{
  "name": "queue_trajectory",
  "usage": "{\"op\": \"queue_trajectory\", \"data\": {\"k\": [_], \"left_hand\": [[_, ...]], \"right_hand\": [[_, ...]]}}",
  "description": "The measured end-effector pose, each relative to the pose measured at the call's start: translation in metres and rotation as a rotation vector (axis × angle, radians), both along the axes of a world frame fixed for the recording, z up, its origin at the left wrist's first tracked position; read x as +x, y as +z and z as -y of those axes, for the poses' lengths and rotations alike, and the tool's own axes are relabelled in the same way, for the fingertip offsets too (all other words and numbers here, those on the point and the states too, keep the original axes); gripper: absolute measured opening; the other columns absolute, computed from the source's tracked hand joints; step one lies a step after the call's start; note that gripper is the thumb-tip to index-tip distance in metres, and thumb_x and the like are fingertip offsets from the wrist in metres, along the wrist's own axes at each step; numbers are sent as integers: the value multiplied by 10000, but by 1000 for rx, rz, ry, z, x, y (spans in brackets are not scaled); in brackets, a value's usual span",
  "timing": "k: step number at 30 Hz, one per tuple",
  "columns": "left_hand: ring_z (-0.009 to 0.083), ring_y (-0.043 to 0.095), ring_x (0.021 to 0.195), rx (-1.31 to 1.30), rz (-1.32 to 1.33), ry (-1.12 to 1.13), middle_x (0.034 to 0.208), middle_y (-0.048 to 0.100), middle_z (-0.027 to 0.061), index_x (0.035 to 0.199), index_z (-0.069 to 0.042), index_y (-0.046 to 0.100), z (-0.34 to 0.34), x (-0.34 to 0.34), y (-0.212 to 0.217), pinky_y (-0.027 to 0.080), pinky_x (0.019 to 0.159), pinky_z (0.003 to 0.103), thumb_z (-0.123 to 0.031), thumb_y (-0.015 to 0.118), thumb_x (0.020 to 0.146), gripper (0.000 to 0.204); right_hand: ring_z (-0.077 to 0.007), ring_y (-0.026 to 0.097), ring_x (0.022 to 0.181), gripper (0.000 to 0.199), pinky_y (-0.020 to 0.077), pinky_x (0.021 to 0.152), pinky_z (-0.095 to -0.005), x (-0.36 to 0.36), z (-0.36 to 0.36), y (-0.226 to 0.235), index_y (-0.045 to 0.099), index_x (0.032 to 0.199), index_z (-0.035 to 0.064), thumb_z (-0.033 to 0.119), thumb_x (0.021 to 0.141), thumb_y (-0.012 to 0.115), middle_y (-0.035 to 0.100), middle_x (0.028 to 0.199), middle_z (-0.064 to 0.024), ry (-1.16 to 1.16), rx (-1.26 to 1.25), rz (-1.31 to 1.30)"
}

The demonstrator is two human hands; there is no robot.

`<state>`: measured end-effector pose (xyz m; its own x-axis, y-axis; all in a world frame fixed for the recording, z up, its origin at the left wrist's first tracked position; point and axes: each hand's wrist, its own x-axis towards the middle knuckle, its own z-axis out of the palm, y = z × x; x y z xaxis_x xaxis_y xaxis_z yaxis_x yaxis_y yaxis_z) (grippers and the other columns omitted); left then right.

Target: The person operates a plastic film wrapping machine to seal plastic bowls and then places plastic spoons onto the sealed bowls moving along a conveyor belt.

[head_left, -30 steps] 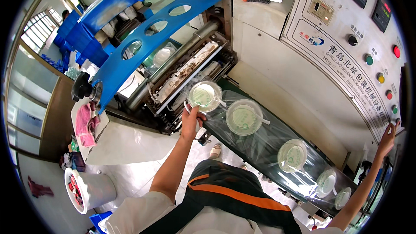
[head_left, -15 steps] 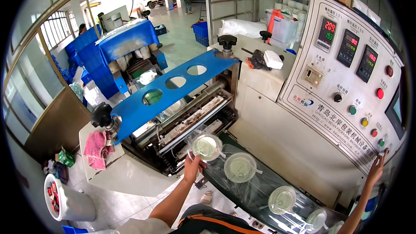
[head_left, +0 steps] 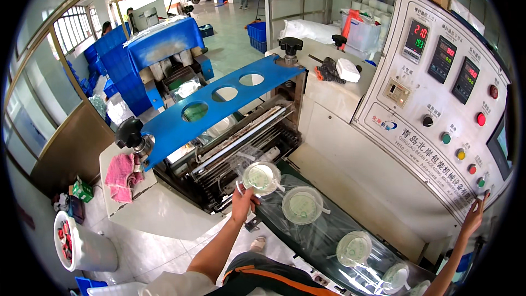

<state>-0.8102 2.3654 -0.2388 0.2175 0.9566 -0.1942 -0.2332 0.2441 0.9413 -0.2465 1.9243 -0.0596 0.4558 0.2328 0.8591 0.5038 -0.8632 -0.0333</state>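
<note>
Steadying the round clear plastic lidded cup (head_left: 261, 177) on the dark conveyor belt (head_left: 323, 235), the left hand (head_left: 243, 204) pinched its rim with curled fingers, keeping it aligned; the right hand (head_left: 474, 215) reached one extended finger toward the cream control panel (head_left: 433, 109).

Pale glossy floor (head_left: 230, 44) runs back to stacked blue crates (head_left: 118, 71); daylit barred windows (head_left: 71, 27) line the left wall.

Factory floor (packaging machine (head_left: 339, 148), crates (head_left: 118, 71)).
</note>
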Motion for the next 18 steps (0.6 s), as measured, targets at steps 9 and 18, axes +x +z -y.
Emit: {"op": "queue_trajectory", "data": {"k": [9, 18], "left_hand": [[146, 530, 440, 7, -6, 15, 627, 547, 99, 1001, 43, 442, -1, 1, -2, 346, 286, 209, -138, 495, 813, 266], [142, 522, 436, 26, -21, 14, 592, 536, 98, 985, 32, 453, -1, 3, 0, 345, 287, 210, -155, 472, 825, 247]], "right_hand": [[-312, 543, 916, 137, 449, 648, -340, 0, 3, 0, 534, 940, 33, 135, 861, 489, 421, 1282, -48, 19, 19, -54], [-310, 575, 750, 134, 444, 545, -329, 12, 11, -4, 528, 947, 65, 162, 869, 481, 416, 1283, -10, 22, -23, 69]]}}
